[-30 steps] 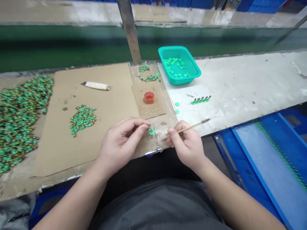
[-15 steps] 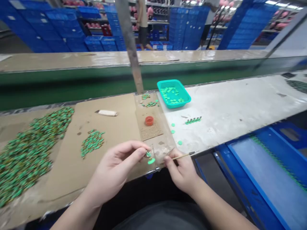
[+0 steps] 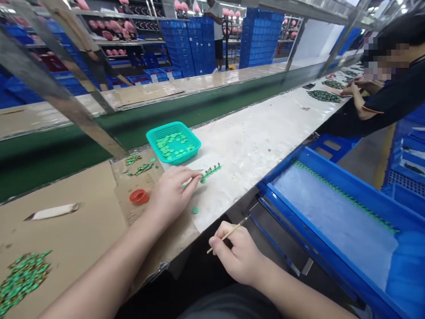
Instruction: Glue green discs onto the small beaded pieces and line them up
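My left hand (image 3: 174,193) reaches out over the white bench top (image 3: 265,133), fingers pinched together at the near end of a short row of green pieces (image 3: 211,170). Whether it still grips a small green piece is hidden by the fingertips. My right hand (image 3: 241,257) rests near my lap below the bench edge, closed round a thin wooden brush (image 3: 229,232) whose dark tip points up and right. A loose green disc (image 3: 195,210) lies on the bench just below the left hand.
A teal basket (image 3: 156,141) with green discs stands behind the left hand. A red cap (image 3: 139,196) and a paper-wrapped stick (image 3: 53,212) lie on cardboard. Green pieces are piled at lower left (image 3: 23,277). A blue tray (image 3: 332,217) lies to the right. Another person (image 3: 381,93) works at far right.
The view swung right and up. My left hand moved from in front of me out to the row of green pieces. My right hand dropped lower with the brush.
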Demonstrator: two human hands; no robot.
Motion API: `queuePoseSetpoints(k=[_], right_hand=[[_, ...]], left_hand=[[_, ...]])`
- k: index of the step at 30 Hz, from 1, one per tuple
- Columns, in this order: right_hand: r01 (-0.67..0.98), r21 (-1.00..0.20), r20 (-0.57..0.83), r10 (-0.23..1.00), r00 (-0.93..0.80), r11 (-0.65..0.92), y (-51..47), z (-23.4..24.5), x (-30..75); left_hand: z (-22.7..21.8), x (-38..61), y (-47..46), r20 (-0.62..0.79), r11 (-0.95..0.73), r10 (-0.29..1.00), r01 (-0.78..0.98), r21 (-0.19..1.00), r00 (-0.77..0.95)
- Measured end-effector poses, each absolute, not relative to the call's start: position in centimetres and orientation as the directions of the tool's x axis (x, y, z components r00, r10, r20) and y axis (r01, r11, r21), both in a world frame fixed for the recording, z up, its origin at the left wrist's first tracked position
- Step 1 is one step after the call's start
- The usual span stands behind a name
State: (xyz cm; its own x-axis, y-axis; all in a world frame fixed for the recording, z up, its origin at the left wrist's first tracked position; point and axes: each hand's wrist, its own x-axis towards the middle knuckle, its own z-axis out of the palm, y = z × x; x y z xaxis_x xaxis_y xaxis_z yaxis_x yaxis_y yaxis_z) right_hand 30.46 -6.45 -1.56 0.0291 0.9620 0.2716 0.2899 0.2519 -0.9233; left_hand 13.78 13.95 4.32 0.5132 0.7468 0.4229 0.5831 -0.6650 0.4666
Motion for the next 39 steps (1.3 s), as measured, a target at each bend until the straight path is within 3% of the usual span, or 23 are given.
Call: queuePoseSetpoints(k=[7, 13, 20, 26, 28, 32, 35, 39], right_hand=[[0.243, -0.943, 0.253, 0.964, 0.076, 0.228, -6.7, -1.4, 32.6], [0.218, -0.952, 0.243, 0.964, 0.108, 0.215, -6.9, -1.5, 34.0], [0.194, -0.962, 0.214, 0.972, 0.096, 0.193, -6.7, -1.7, 34.2], [0.209, -0.948, 0.268, 0.957, 0.115, 0.240, -7.1, -1.1, 34.8], [0.224, -0.946, 0.266, 0.955, 0.128, 0.234, -7.2, -0.6, 35.4], [0.206, -0.971, 0.148, 0.979, 0.140, 0.118, -7.2, 0.2, 36.2], [0.188, -0.980, 0.086, 0.987, 0.138, 0.059, -7.1, 0.7, 36.3], [0.237, -0.964, 0.165, 0.968, 0.188, 0.118, -7.1, 1.1, 35.7]], left_hand=[[3.8, 20.9, 17.8, 0.486, -0.813, 0.575, 0.526, 0.250, 0.658], [2.6, 21.5, 18.6, 0.462, -0.817, 0.564, 0.542, 0.195, 0.685], [2.1, 21.7, 18.5, 0.458, -0.791, 0.604, 0.560, 0.246, 0.652], [6.4, 18.5, 17.7, 0.465, -0.679, 0.726, 0.638, 0.364, 0.507], [8.0, 15.9, 16.5, 0.374, -0.617, 0.785, 0.676, 0.403, 0.494], [8.0, 11.6, 12.2, 0.006, -0.556, 0.785, 0.702, 0.445, 0.619], [5.7, 10.2, 9.1, 0.009, -0.543, 0.802, 0.722, 0.429, 0.598], [3.2, 10.1, 7.2, 0.061, -0.518, 0.834, 0.739, 0.431, 0.548]])
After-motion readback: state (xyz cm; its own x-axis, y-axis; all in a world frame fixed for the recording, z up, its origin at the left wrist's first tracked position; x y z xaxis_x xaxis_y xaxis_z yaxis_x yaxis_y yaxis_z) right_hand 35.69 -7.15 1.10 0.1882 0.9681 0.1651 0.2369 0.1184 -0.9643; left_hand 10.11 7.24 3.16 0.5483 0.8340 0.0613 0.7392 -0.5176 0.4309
